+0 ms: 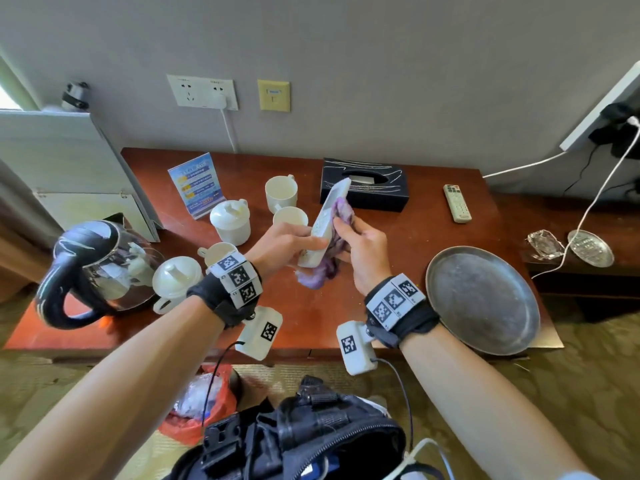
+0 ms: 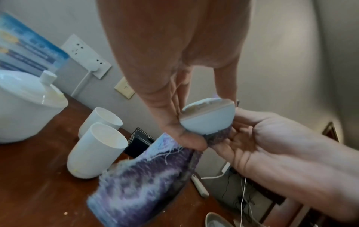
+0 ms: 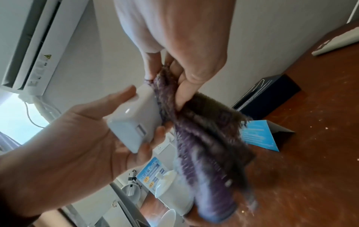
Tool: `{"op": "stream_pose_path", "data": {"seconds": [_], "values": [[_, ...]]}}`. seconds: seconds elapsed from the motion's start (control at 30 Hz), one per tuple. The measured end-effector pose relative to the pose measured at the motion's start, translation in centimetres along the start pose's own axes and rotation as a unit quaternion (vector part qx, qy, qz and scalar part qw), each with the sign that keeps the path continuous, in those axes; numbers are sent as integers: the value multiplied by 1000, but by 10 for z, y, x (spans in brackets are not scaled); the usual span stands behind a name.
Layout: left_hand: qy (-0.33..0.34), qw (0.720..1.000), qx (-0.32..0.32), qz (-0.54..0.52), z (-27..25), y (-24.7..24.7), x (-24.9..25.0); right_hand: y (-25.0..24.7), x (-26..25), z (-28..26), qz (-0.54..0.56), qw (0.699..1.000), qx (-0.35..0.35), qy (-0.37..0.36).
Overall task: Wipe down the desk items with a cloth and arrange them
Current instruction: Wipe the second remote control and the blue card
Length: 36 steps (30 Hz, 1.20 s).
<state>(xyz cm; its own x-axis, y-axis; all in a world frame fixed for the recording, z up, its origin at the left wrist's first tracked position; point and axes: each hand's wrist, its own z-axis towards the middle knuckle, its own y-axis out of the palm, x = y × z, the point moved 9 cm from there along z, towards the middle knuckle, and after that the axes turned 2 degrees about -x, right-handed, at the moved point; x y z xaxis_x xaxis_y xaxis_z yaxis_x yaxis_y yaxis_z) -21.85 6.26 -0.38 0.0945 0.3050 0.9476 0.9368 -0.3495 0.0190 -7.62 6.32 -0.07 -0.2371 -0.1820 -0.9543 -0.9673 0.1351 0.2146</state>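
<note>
My left hand [image 1: 287, 242] holds a white remote control [image 1: 327, 216] tilted upright above the middle of the desk, fingers curled round its lower half. My right hand [image 1: 360, 244] grips a purple cloth [image 1: 341, 216] and presses it against the remote's right side; the cloth's loose end [image 1: 313, 277] hangs below. The left wrist view shows the remote's rounded end [image 2: 207, 118] between my left thumb and the cloth [image 2: 147, 182]. In the right wrist view my left palm cradles the remote [image 3: 136, 121] and the cloth [image 3: 205, 147] drapes from my right fingers [image 3: 184, 89].
On the wooden desk [image 1: 415, 223] stand white cups [image 1: 281, 194], lidded white pots [image 1: 231, 221], a glass kettle [image 1: 100, 268], a blue card stand [image 1: 195, 183], a black tissue box [image 1: 365, 183], a second remote [image 1: 457, 203] and a metal tray [image 1: 481, 299]. White cables hang right.
</note>
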Motion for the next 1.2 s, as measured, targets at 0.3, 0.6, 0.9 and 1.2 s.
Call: {"op": "stream_pose_path", "data": {"seconds": [0.3, 0.6, 0.9, 1.2], "values": [[-4, 999, -37, 31, -12, 8, 2, -10, -26, 14, 73, 994, 77, -24], [22, 981, 45, 189, -15, -8, 1, -26, -23, 26, 84, 995, 54, 6], [52, 931, 124, 340, -17, -15, 18, -48, -31, 14, -74, 986, 99, -109], [49, 909, 115, 397, -19, -6, 20, -36, -38, -3, -326, 924, 60, -191]]}}
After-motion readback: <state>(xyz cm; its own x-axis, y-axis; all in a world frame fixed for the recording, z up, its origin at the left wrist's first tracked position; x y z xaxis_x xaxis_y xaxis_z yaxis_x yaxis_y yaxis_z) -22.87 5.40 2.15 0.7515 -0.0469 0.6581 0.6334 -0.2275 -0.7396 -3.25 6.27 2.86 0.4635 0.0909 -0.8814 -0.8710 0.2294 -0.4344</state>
